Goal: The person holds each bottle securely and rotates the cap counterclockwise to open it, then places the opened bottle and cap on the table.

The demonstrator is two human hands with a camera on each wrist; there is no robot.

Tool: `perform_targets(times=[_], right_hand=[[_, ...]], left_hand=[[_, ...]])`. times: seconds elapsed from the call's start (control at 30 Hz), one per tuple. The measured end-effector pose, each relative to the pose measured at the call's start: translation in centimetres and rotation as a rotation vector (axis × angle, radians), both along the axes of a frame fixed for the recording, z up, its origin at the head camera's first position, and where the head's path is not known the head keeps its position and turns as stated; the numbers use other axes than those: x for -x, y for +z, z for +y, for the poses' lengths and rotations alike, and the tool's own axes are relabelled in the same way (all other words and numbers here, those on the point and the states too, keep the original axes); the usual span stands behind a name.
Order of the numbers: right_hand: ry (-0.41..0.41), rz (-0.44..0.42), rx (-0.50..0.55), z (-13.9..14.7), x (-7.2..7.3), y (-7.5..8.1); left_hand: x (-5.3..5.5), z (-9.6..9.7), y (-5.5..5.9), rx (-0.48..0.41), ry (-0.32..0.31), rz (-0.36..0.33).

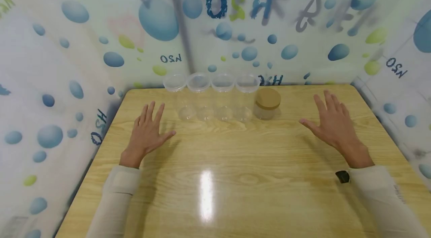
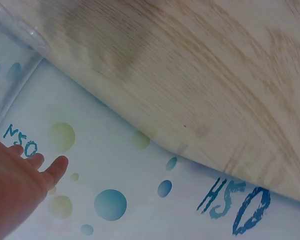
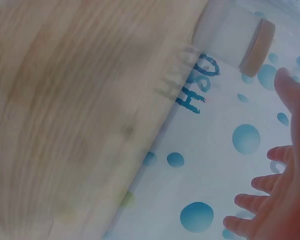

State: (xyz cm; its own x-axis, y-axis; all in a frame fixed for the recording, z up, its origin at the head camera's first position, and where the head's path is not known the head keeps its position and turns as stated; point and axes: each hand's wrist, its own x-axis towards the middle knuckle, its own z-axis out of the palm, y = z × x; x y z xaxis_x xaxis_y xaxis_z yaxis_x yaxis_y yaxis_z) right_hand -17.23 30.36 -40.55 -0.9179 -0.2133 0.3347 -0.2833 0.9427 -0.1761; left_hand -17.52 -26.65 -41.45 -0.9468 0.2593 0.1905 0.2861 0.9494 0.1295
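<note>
Either side of the squat, clear, tan-lidded jar (image 1: 267,104), holds left hand (image 1: 147,135) and right hand (image 1: 336,129) spread and empty, and could topple tall clear cylindrical jars (image 1: 221,90) just left of it with one careless nudge.

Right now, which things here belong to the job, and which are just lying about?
Probably part of the job:
left hand
right hand
four clear containers
brown-lidded jar

Apparently just surroundings:
wooden table
bubble-patterned backdrop

Left fingers (image 2: 56,169) partly beyond the left wrist view's left edge
</note>
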Motion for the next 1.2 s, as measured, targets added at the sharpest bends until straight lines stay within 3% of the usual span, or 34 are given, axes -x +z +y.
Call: perform_targets(times=[0.2, 0.47, 0.63, 0.93, 1.2], right_hand=[[0.018, -0.017, 0.008, -0.9, 0.2, -0.7], [0.039, -0.004, 0.015, -1.5, 0.2, -0.4], [0.05, -0.047, 0.04, -1.7, 0.3, -0.2], [0.087, -0.054, 0.057, -2.5, 0.6, -0.5], [0.109, -0.072, 0.06, -3.5, 0.6, -0.9]], left_hand=[[0.3, 0.4, -0.2, -0.08, 0.009, -0.021], [1.3, 2.4, -1.0, -0.411, 0.071, -0.096], [2.1, 4.2, -1.1, -0.594, 0.097, -0.111], [3.9, 5.6, -0.7, -0.729, 0.165, -0.113], [4.7, 6.0, -0.6, -0.778, 0.164, -0.067]])
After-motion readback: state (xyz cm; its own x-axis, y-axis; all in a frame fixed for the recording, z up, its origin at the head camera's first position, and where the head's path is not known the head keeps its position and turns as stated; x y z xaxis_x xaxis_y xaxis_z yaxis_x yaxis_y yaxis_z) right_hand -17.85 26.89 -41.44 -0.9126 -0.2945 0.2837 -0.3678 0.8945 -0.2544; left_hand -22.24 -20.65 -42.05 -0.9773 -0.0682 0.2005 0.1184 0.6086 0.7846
